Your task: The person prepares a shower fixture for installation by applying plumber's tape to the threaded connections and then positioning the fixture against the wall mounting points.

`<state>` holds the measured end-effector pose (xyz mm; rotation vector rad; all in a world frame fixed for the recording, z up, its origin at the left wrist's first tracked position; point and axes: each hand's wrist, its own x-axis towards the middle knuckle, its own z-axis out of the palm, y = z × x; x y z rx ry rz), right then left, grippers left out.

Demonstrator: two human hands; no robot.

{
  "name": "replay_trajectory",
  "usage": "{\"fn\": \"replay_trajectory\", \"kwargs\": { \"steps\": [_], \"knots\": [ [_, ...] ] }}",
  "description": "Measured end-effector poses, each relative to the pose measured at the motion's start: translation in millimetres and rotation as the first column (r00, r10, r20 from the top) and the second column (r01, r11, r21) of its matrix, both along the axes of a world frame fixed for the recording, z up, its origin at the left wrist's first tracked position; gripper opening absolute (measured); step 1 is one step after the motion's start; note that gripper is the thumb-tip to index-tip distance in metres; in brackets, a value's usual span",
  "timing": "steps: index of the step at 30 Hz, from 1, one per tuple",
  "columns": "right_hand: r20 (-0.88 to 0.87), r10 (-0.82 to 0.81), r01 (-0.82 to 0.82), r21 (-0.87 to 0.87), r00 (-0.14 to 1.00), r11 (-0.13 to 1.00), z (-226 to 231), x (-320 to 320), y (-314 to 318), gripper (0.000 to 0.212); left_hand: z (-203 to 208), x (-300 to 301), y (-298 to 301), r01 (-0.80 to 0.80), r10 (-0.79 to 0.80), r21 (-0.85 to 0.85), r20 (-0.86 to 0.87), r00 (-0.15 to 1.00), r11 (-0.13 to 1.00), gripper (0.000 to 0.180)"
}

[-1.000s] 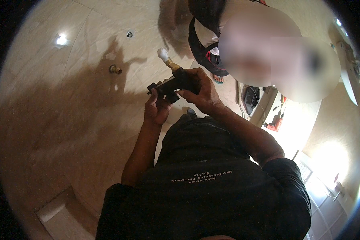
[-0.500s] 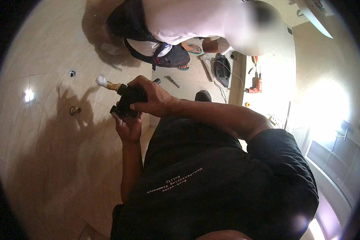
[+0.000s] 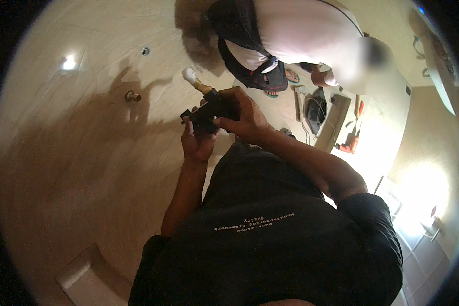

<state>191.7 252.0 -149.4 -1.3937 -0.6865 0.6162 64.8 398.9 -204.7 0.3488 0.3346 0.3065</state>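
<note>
Both hands hold a black tap (image 3: 205, 116) in front of the tiled wall. A brass threaded inlet (image 3: 202, 86) sticks out of its far end, with white thread tape (image 3: 189, 75) wrapped around the tip. My right hand (image 3: 246, 116) is closed over the right side of the tap body, thumb pressed on it. From below, my left hand (image 3: 198, 144) grips the tap's near end; some of its fingers are hidden behind the black body. Beyond the tap to the left, apart from it, a brass pipe fitting (image 3: 132, 96) protrudes from the wall.
A small round wall outlet (image 3: 146, 51) lies above the brass fitting. A co-worker in a white shirt (image 3: 306, 35) bends over at the far side. A black bag (image 3: 316, 109) and an orange power drill (image 3: 349, 145) lie to the right. A recessed niche (image 3: 81, 270) shows lower left.
The view has shifted, so the wall fittings, co-worker and tools appear farther right. My hands keep their hold on the tap. The niche at lower left shows more fully.
</note>
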Motion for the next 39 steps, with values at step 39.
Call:
{"fn": "replay_trajectory", "kwargs": {
  "steps": [39],
  "knots": [
    [-0.119, 0.210, -0.219, -0.062, 0.970, 0.974, 65.6, -3.1, -18.0, 0.056, 75.3, -8.2, -3.4, -0.223, 0.216, 0.123, 0.071, 0.974, 0.967, 0.034]
  ]
}}
